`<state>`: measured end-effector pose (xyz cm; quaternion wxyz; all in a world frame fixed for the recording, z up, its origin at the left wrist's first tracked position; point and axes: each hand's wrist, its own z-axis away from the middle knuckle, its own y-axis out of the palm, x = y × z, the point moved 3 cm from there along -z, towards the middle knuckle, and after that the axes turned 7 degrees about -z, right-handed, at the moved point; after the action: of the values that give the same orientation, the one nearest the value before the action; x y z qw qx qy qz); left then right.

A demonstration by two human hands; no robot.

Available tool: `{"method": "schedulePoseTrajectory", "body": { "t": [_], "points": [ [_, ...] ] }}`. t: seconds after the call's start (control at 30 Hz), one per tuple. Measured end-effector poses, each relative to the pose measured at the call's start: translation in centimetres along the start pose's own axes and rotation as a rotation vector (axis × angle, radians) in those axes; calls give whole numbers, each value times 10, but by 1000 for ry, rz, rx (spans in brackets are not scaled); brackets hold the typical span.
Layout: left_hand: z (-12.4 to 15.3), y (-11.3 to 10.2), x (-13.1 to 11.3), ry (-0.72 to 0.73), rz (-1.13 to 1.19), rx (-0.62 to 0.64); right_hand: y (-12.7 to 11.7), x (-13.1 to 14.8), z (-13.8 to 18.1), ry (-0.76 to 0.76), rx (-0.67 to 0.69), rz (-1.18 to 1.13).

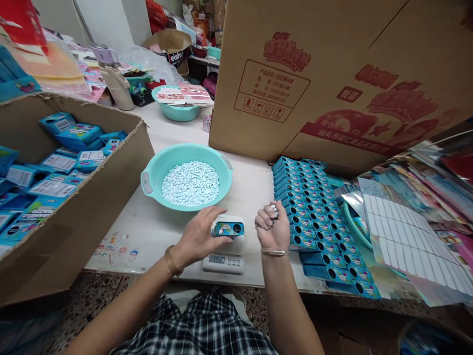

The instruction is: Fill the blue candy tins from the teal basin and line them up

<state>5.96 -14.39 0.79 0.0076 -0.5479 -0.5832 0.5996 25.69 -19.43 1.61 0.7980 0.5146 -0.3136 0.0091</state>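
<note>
My left hand [201, 234] grips a small blue candy box [228, 229] by its sides, over the digital scale [223, 264]. The box's top shows a round dark hole at its right end and a white spot at its left. Whether the box rests on the scale, I cannot tell. To the right, my right hand [272, 228] is curled, palm up, around several small pale candies that peek out between the fingers. Behind my left hand stands a turquoise basin [148, 170] with many pale blue candies [190, 183] in it.
Rows of blue boxes [314, 212] stand right of my right hand, before a large carton [266, 133]. At left, an open cardboard box [121, 172] holds more blue boxes. A sticker sheet [406, 231] lies at far right. A bottle [116, 84] and second basin [180, 113] stand behind.
</note>
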Motion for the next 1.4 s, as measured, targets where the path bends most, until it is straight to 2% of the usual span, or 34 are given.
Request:
{"method": "schedulePoseTrajectory", "body": {
  "t": [0.17, 0.27, 0.4, 0.5, 0.6, 0.77, 0.87, 1.0, 1.4],
  "points": [
    [27, -30, 15, -102, 27, -96, -15, 20, 8, -42, 5, 3],
    [40, -30, 21, -156, 35, -134, -19, 15, 10, -56, -23, 31],
    [45, -20, 22, -184, 80, -113, -15, 1, 13, -69, -33, 175],
    [42, -13, 18, -169, 104, -101, -11, -6, 16, -65, 29, 430],
    [36, -8, 12, -136, 115, -94, -5, -9, 21, -98, 141, 838],
    [28, -1, 6, -108, 125, -87, 6, -18, 28, -281, 338, 1528],
    [26, 2, 6, -107, 128, -93, 8, -23, 29, -384, 371, 1751],
    [25, 4, 7, -121, 129, -86, 5, -25, 28, -461, 383, 1739],
    [26, 3, 11, -144, 156, -102, -2, -27, 32, -482, 380, 1714]
  ]
}}
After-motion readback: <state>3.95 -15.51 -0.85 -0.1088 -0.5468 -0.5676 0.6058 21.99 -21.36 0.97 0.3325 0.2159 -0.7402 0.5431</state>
